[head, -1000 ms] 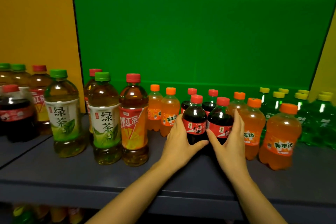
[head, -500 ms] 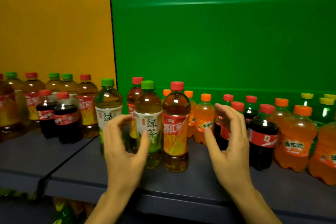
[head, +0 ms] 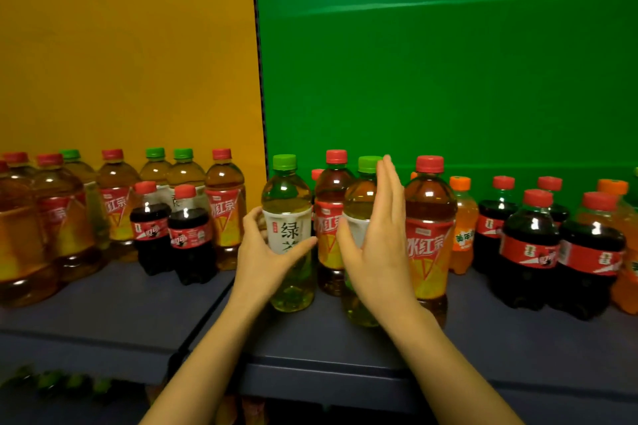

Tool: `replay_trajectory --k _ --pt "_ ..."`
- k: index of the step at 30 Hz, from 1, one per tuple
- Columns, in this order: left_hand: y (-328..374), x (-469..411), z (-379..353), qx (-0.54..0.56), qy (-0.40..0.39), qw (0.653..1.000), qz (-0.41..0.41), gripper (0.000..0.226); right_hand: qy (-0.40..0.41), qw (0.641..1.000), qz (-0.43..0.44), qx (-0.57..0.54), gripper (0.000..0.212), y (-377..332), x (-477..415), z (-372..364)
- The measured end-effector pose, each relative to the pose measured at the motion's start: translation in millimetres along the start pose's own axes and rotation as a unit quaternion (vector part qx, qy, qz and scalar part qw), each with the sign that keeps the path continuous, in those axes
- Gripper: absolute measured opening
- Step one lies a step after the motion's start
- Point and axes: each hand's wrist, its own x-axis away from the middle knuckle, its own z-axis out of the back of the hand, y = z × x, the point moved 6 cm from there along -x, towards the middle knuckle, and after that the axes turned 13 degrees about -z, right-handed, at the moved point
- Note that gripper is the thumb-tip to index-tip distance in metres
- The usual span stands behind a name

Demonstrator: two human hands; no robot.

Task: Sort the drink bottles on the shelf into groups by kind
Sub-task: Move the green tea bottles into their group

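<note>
Green-capped tea bottle (head: 286, 197) stood just left of the red-capped tea bottle (head: 333, 190) — left hand (head: 266, 252) curled round its label; right hand (head: 379, 252), fingers straight together, pressed a second green-capped bottle (head: 359, 200) just right.

Two-colour backdrop rising behind a dark shelf

A flat mustard-yellow back panel (head: 121, 45) is meeting a flat bright green back panel (head: 448, 62) at a thin dark vertical seam (head: 259, 62), while a matte dark blue-grey shelf (head: 483, 348) is running below them in two boards.
</note>
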Motion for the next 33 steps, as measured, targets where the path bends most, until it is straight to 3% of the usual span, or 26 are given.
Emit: replay_trajectory --k 4,10,19,24,33 --pt "-16.1 -2.1 1.2 0.024 -0.022 0.999 0.013 0.071 0.057 0.997 0.028 0.046 0.072 3.7 2.7 -12.3" --pt "-19.3 3.9 5.8 0.067 -0.045 0.997 -0.007 0.035 0.074 0.997 0.020 -0.014 0.079 11.2 19.2 -14.7" --pt "-26.1 18.3 5.2 0.169 -0.033 0.984 0.045 0.030 0.061 0.993 -0.077 -0.070 0.090 28.9 36.6 -6.1" --pt "-21.3 25.6 3.7 0.196 -0.013 0.980 0.044 0.045 0.002 0.984 -0.156 -0.087 0.095 45.3 46.3 -14.5" --pt "-2.3 42.6 19.3 0.157 0.048 0.986 -0.018 0.042 -0.123 0.961 -0.217 -0.115 0.065 59.1 45.5 -32.3"
